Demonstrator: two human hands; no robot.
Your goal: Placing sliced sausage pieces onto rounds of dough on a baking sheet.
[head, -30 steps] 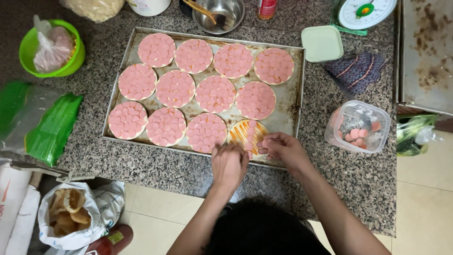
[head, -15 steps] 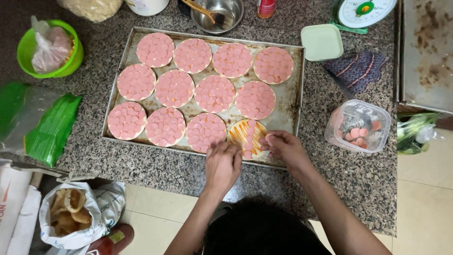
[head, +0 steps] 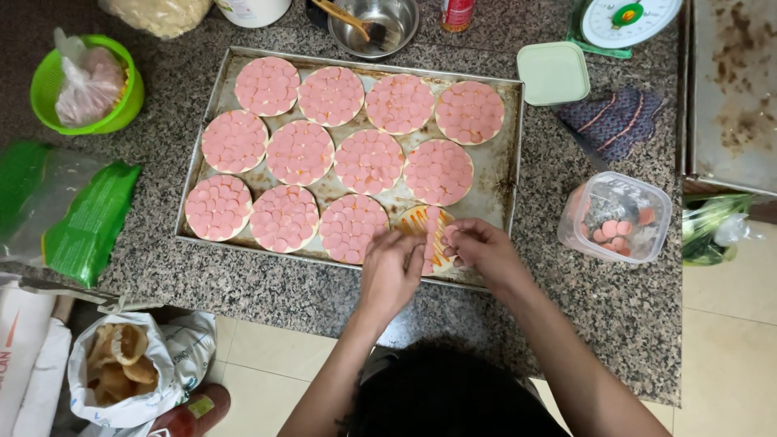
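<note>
Two hands put pink sausage slices on the last round bread.

The left hand (head: 391,271) and right hand (head: 477,249) meet over the sauced bread round (head: 421,226), at 5 o'clock in the metal tray (head: 506,206). The right fingers pinch a few pink slices (head: 447,236); the left fingertips press one down, nearly closed. A slice could slip onto the tray if the pinch loosens. At 3 o'clock sits a clear tub (head: 615,217) of slices. At 9 o'clock lies a green bag (head: 85,222). At 10 o'clock a green bowl (head: 48,81) holds a bag. At 1 o'clock rests a pale green lid (head: 554,73). At 7 o'clock a white bag (head: 125,372) holds fried snacks.
</note>
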